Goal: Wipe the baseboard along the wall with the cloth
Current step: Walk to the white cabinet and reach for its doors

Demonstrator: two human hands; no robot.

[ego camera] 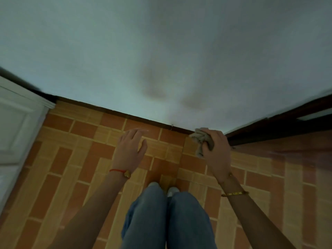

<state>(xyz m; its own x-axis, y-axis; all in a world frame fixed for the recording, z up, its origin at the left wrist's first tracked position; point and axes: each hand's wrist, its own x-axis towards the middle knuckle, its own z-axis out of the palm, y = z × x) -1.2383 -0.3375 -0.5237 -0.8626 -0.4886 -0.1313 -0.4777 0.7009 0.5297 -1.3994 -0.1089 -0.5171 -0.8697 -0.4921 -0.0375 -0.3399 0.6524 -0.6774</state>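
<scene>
A dark brown baseboard [115, 112] runs along the foot of the pale wall, from the left door frame to the corner at the right. My right hand [216, 150] is shut on a crumpled grey-beige cloth [199, 138], held just in front of the baseboard near the right corner. The cloth bulges out to the left of my fingers and hides that stretch of baseboard. My left hand [131, 150] hovers over the floor tiles with its fingers spread, holding nothing, a short way short of the baseboard.
A white panelled door [16, 126] stands at the left. A dark wooden frame [280, 123] runs off at the right. The floor [75, 159] has orange and yellow brick-pattern tiles. My knees in blue jeans [167, 221] are below, between my arms. Two dark smudges mark the wall [154, 90].
</scene>
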